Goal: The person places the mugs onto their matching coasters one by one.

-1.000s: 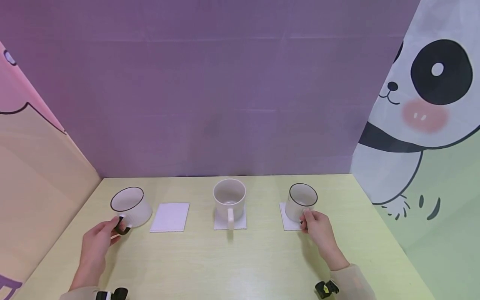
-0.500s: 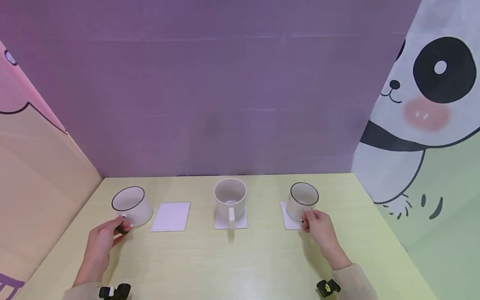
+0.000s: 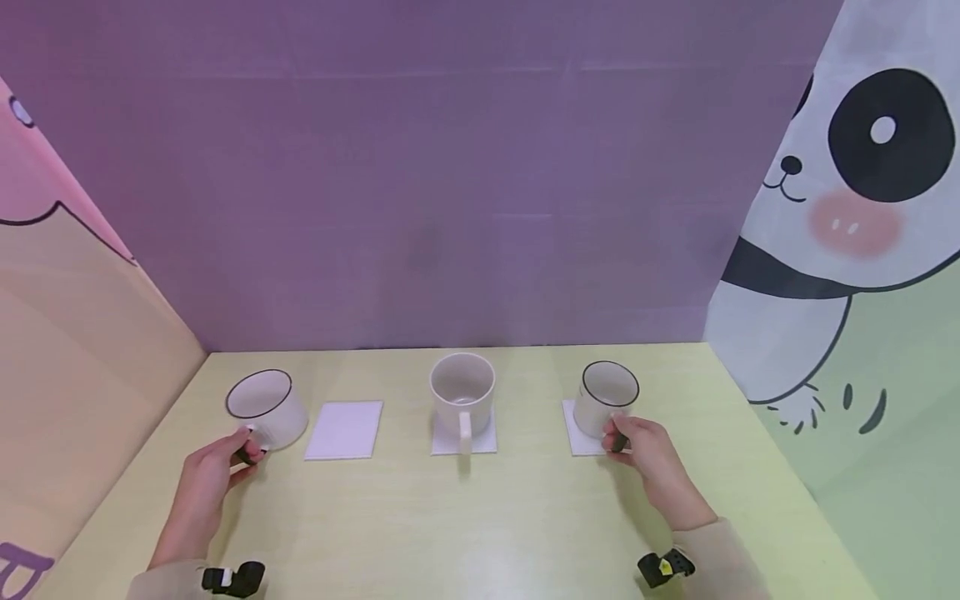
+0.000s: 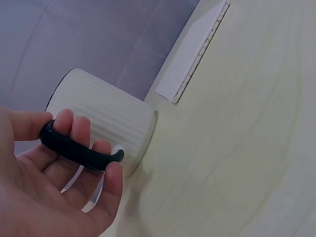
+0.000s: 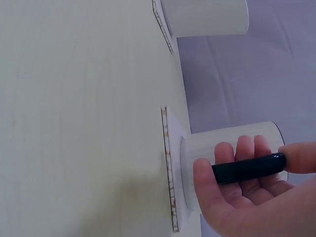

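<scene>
My left hand [image 3: 204, 482] holds a white mug [image 3: 281, 423] by its dark handle [image 4: 76, 150] at the table's left side. Fingers pass through that handle, and the thumb is at its upper end. This mug has a dark rim and stands left of a bare white square coaster [image 3: 343, 431]; whether its base fully touches the table is hard to tell. On the right, a similar white mug [image 3: 595, 410] sits upright on another coaster [image 3: 579, 443]. My right hand [image 3: 654, 467] holds its dark handle [image 5: 249, 168], thumb at the top end and fingers curled behind.
A plain white mug [image 3: 456, 414] with a white handle stands on a coaster [image 3: 488, 440] in the middle, its handle toward me. The pale wooden table [image 3: 420, 533] ends at a purple cloth backdrop [image 3: 450, 192]. Printed cloths flank both sides.
My left fingers have slid further into the left mug's handle. The right wrist has turned a little, showing more of the right mug's handle. The mugs stay in place on the table.
</scene>
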Demonstrator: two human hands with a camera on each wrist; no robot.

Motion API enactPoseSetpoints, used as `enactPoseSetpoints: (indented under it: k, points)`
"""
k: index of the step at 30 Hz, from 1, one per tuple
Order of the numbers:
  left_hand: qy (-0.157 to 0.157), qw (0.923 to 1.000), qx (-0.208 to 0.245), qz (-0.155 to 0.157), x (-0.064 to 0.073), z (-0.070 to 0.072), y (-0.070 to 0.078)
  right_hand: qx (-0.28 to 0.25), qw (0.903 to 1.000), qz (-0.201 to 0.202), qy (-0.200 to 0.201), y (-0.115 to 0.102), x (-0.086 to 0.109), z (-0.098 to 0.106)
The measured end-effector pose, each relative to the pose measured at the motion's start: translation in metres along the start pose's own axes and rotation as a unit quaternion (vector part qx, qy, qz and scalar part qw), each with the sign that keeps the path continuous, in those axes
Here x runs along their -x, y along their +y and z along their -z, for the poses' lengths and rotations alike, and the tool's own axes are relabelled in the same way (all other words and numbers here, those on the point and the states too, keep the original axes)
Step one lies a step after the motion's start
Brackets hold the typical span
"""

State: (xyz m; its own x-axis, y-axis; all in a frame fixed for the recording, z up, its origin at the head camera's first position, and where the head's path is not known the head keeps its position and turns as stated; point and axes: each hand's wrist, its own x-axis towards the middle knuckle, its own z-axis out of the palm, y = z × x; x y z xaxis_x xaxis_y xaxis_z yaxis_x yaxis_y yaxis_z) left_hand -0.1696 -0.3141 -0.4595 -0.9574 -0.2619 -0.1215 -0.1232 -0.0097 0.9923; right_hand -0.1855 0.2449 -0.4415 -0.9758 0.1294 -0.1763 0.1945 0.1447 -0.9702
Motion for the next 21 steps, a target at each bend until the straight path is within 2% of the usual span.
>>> enactPoseSetpoints:
  k: [6, 11, 13, 16, 18, 21]
  points:
    - [-0.001, 1.0, -0.004, -0.004, -0.001, 0.0, 0.0, -0.025, 0.9995, 0.001, -0.017, 0.001, -0.001, 0.005]
    - [0.002, 1.0, -0.009, 0.0, -0.001, 0.0, 0.0, -0.014, 0.9997, 0.005, -0.017, -0.002, 0.003, 0.009]
    - [0.002, 1.0, -0.01, -0.001, -0.001, 0.0, 0.0, 0.011, 0.9998, 0.01, -0.009, -0.004, 0.005, 0.011]
    - [0.003, 0.9999, -0.013, -0.003, 0.0, -0.001, 0.001, 0.077, 0.9966, 0.03, 0.004, -0.008, 0.008, 0.015]
    - [0.004, 0.9999, -0.013, -0.004, 0.001, -0.001, 0.001, 0.124, 0.9909, 0.049, 0.015, -0.01, 0.01, 0.017]
    - [0.005, 0.9998, -0.017, -0.004, 0.001, -0.002, 0.001, 0.196, 0.9769, 0.078, 0.032, -0.015, 0.014, 0.02]
